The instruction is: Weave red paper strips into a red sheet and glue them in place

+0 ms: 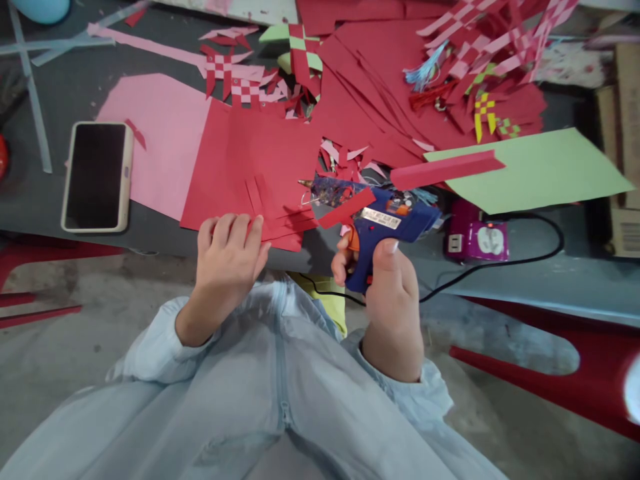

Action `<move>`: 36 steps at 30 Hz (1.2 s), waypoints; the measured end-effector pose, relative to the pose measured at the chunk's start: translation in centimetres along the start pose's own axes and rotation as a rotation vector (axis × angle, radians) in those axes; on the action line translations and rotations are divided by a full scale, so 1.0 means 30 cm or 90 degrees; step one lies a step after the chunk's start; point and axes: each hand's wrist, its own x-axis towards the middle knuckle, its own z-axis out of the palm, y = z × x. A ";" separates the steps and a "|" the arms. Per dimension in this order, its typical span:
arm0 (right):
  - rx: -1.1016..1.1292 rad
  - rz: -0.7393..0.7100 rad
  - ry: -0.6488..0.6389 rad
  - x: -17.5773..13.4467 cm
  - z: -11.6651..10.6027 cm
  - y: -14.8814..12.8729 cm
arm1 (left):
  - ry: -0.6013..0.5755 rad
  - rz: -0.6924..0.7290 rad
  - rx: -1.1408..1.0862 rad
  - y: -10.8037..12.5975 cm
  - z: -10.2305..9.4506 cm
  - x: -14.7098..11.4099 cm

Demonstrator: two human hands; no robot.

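Observation:
My right hand (pixel 387 293) is wrapped round the handle of a blue glue gun (pixel 367 260), index finger at its orange trigger and thumb on the back of the grip. The gun's metal nozzle points left, over the sheets. A strip of red paper (pixel 347 208) crosses the gun's body. My left hand (pixel 230 250) lies with its fingers stretched over the near edge of a red paper sheet (pixel 215 180). Thin red paper strips (pixel 285 223) lie on that sheet, just right of my fingertips. Whether a strip is under those fingers is hidden.
A phone (pixel 97 177) lies left on pink paper (pixel 155 127). Woven checkered pieces (pixel 245 87), more red sheets (pixel 350 87) and tassels (pixel 427 70) fill the back. At right are a green sheet (pixel 535 170), a purple power socket (pixel 477 240) and a black cord (pixel 530 257).

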 end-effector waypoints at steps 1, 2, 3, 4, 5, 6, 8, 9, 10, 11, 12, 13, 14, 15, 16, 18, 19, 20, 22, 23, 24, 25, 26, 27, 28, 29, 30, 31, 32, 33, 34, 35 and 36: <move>-0.002 0.002 -0.001 -0.001 -0.001 0.000 | 0.002 0.002 0.004 0.001 -0.001 0.000; -0.002 0.002 -0.002 -0.001 -0.002 0.000 | 0.003 0.003 0.005 0.002 -0.001 0.000; -0.002 0.000 -0.003 -0.001 -0.003 0.001 | 0.004 0.003 0.004 0.001 -0.002 0.000; -0.001 -0.003 -0.002 -0.001 -0.004 0.001 | 0.006 0.001 0.001 0.000 -0.003 -0.001; 0.000 -0.007 -0.002 -0.001 -0.005 0.002 | 0.010 -0.005 -0.006 -0.002 -0.004 -0.003; 0.000 -0.010 -0.003 0.000 -0.006 0.002 | 0.017 -0.013 -0.015 -0.004 -0.005 -0.005; 0.000 -0.017 -0.006 0.000 -0.008 0.003 | 0.039 -0.034 -0.034 -0.010 -0.008 -0.010; 0.000 -0.019 -0.009 -0.001 -0.008 0.004 | 0.049 -0.045 -0.043 -0.013 -0.010 -0.013; 0.001 -0.022 -0.011 -0.001 -0.008 0.004 | 0.057 -0.054 -0.051 -0.015 -0.012 -0.015; 0.004 -0.023 -0.014 -0.002 -0.008 0.005 | 0.065 -0.060 -0.056 -0.017 -0.015 -0.017; 0.006 -0.023 -0.015 -0.003 -0.008 0.006 | 0.070 -0.061 -0.060 -0.018 -0.017 -0.017; 0.006 -0.021 -0.016 -0.004 -0.008 0.007 | 0.072 -0.059 -0.066 -0.018 -0.019 -0.017; 0.005 -0.018 -0.018 -0.004 -0.008 0.007 | 0.071 -0.057 -0.073 -0.017 -0.020 -0.016; 0.000 -0.015 -0.016 -0.005 -0.008 0.008 | 0.069 -0.056 -0.080 -0.016 -0.020 -0.013; -0.006 -0.012 -0.014 -0.006 -0.009 0.008 | 0.066 -0.059 -0.087 -0.016 -0.019 -0.010; -0.017 -0.008 -0.012 -0.007 -0.010 0.009 | 0.061 -0.071 -0.092 -0.015 -0.012 -0.002; -0.019 -0.005 -0.014 -0.008 -0.010 0.010 | 0.063 -0.078 -0.089 -0.016 -0.008 0.003; -0.019 -0.003 -0.017 -0.009 -0.011 0.010 | 0.066 -0.082 -0.086 -0.017 -0.003 0.007; -0.016 -0.003 -0.025 -0.010 -0.011 0.009 | 0.068 -0.085 -0.088 -0.020 0.005 0.014; -0.015 -0.005 -0.024 -0.011 -0.011 0.008 | 0.065 -0.085 -0.092 -0.021 0.009 0.016; -0.014 -0.009 -0.022 -0.011 -0.010 0.007 | 0.059 -0.085 -0.096 -0.023 0.012 0.017; -0.014 -0.013 -0.018 -0.011 -0.010 0.006 | 0.051 -0.084 -0.097 -0.024 0.014 0.017; -0.014 -0.015 -0.015 -0.011 -0.010 0.005 | 0.043 -0.083 -0.094 -0.025 0.016 0.017; -0.013 -0.016 -0.015 -0.011 -0.010 0.005 | 0.038 -0.083 -0.088 -0.025 0.017 0.017; -0.011 -0.016 -0.018 -0.010 -0.010 0.004 | 0.035 -0.082 -0.080 -0.026 0.018 0.018; -0.010 -0.015 -0.021 -0.009 -0.010 0.005 | 0.032 -0.081 -0.073 -0.025 0.018 0.018; -0.008 -0.013 -0.024 -0.008 -0.010 0.005 | 0.030 -0.080 -0.068 -0.025 0.018 0.019; -0.007 -0.012 -0.026 -0.007 -0.011 0.006 | 0.031 -0.076 -0.065 -0.024 0.018 0.020; -0.006 -0.010 -0.026 -0.006 -0.012 0.007 | 0.031 -0.073 -0.063 -0.024 0.017 0.021; -0.006 -0.009 -0.025 -0.006 -0.012 0.008 | 0.031 -0.070 -0.062 -0.024 0.016 0.022; -0.008 -0.008 -0.023 -0.006 -0.013 0.008 | 0.031 -0.068 -0.062 -0.024 0.015 0.023; -0.009 -0.007 -0.021 -0.006 -0.013 0.008 | 0.028 -0.066 -0.061 -0.025 0.014 0.024; -0.012 -0.007 -0.019 -0.006 -0.013 0.007 | 0.026 -0.065 -0.060 -0.025 0.014 0.024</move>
